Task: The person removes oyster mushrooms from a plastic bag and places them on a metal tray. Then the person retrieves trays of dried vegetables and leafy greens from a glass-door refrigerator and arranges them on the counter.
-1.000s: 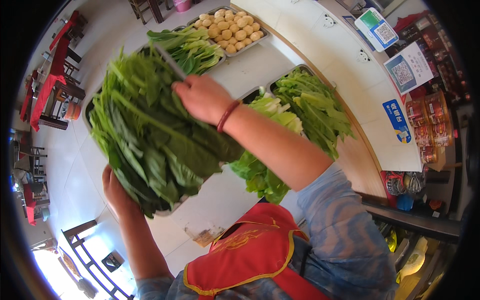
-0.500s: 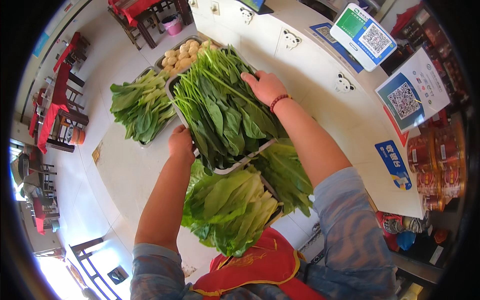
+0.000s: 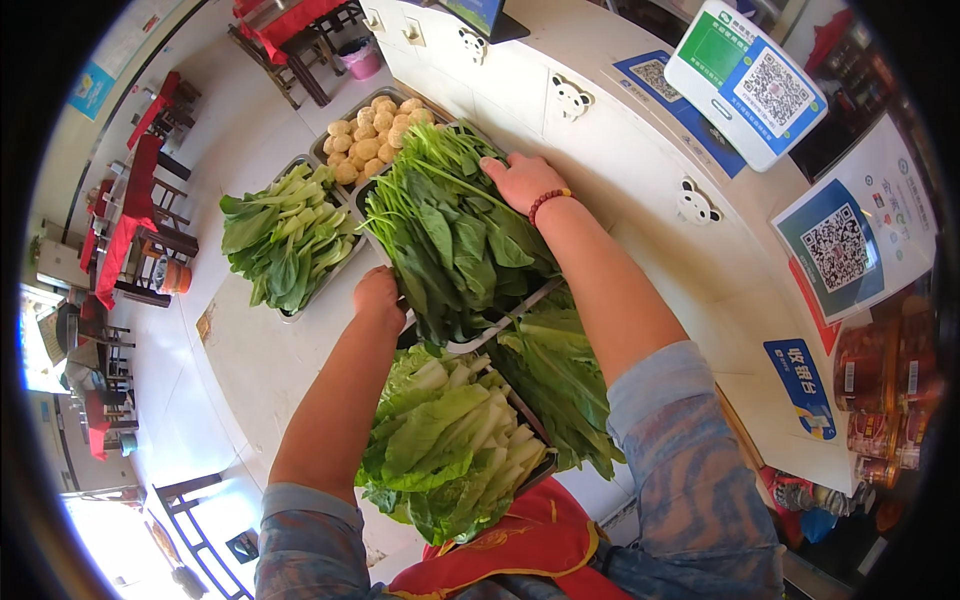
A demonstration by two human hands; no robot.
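Note:
A metal tray point(image 3: 468, 346) heaped with dark green, long-stemmed leafy greens point(image 3: 450, 235) lies between my hands. My left hand point(image 3: 378, 294) is closed on its left rim, fingertips out of sight under the edge. At the opposite side my right hand point(image 3: 524, 183), with a red bead bracelet, grips the rim, its thumb over the stems; the other fingers are partly hidden. Beyond my left hand sits a tray of bok choy point(image 3: 290, 235), and behind it one of round tan balls point(image 3: 370, 138). Closer to me are pale green lettuce point(image 3: 450, 435) and broader dark leaves point(image 3: 555, 375).
The trays rest on a pale tabletop point(image 3: 270, 350). A white counter point(image 3: 630, 200) with payment signs point(image 3: 745, 85) runs along the right, with stacked jars point(image 3: 880, 370) at its near end. Tables with red cloths point(image 3: 130, 220) and chairs stand at left.
Both hands have lowered the tray of leafy greens among the others. More of the tan balls and the lettuce shows now. The view has shifted slightly.

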